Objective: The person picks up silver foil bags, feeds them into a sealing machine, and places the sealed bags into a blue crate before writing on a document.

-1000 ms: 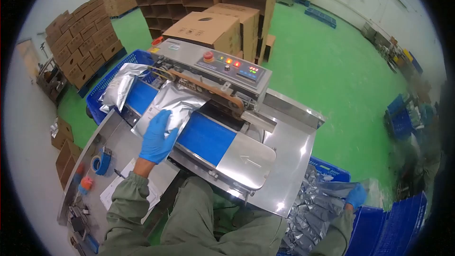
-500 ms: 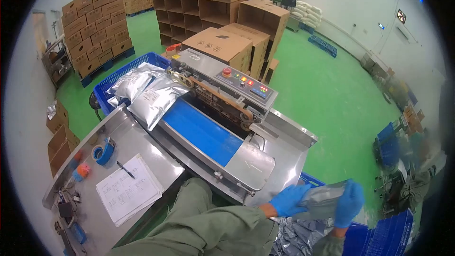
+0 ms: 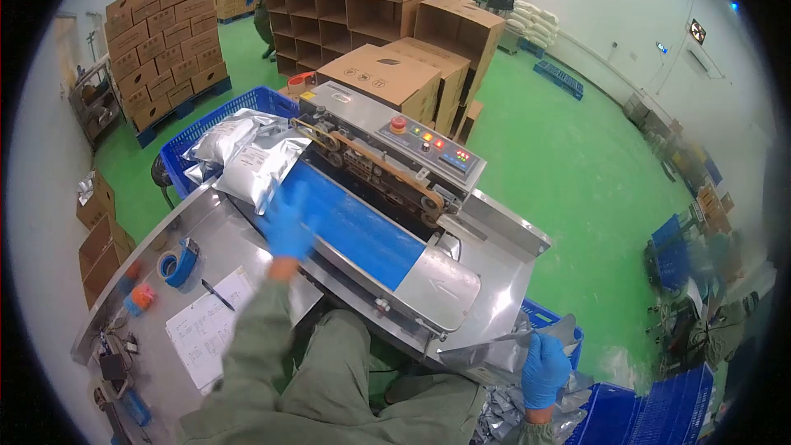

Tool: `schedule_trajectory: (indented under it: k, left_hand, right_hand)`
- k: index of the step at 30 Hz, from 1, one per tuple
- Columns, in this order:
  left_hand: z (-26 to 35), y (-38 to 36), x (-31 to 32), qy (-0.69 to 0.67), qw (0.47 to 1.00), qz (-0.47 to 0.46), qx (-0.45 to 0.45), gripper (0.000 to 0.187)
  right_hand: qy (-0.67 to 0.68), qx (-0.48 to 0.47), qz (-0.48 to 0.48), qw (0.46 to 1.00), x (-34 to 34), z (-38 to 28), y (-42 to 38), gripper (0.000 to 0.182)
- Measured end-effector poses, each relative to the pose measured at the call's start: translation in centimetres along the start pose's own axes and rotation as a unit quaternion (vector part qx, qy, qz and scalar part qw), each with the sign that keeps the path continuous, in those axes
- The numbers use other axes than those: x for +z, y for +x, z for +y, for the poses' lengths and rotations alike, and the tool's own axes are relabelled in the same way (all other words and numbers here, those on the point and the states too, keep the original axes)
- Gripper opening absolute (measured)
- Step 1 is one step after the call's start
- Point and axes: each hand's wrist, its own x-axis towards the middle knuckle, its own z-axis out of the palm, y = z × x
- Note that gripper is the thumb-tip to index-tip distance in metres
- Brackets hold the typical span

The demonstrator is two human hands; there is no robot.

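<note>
My left hand (image 3: 290,224), in a blue glove and blurred, reaches over the near edge of the blue conveyor belt (image 3: 354,218), close to a filled silver bag (image 3: 257,171). Its fingers look spread, with nothing in them. At the lower right, my right hand (image 3: 545,369), also gloved, is closed on a silver pouch (image 3: 494,356) that hangs over the steel table's end. Below it lie more silver pouches (image 3: 503,412). The sealing machine (image 3: 387,128) with lit buttons runs along the belt's far side.
A blue crate (image 3: 185,136) holds filled bags beyond the belt's left end. Papers (image 3: 202,334), a pen and blue tape (image 3: 177,268) lie on the steel table at left. Cardboard boxes (image 3: 379,74) stand behind the machine. A person (image 3: 262,21) stands partly hidden behind them.
My left hand has let go of the pouch and swung left to the filled bags. My right hand has moved lower and left with the pouch. A person has appeared behind the boxes.
</note>
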Motion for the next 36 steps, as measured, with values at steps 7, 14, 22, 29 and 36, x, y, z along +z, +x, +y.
schedule_trajectory:
  k: [7,14,22,29,36]
  left_hand:
    - [-17.0,12.2,9.7,0.083,0.989,-0.083,0.091,0.054]
    - [-19.0,22.0,10.1,0.08,0.995,-0.035,-0.042,0.052]
    - [0.8,3.4,-0.4,-0.371,0.796,-0.201,0.434,0.03]
    - [20.6,-15.5,-4.8,-0.574,0.613,-0.329,0.432,0.059]
    - [25.4,-19.0,-3.2,-0.63,0.559,-0.414,0.344,0.03]
  right_hand:
    - [-0.032,0.019,0.006,0.999,0.3,0.2,0.6,0.006]
    - [-0.054,0.022,-0.004,0.998,-0.1,-0.2,0.7,0.007]
    - [-0.106,0.043,-0.092,0.989,-3.4,-1.6,0.1,0.014]
    - [-0.043,-0.07,-0.075,0.994,-4.4,-1.7,0.8,0.009]
    - [0.072,-0.018,-0.11,0.991,-6.3,0.5,-1.7,0.025]
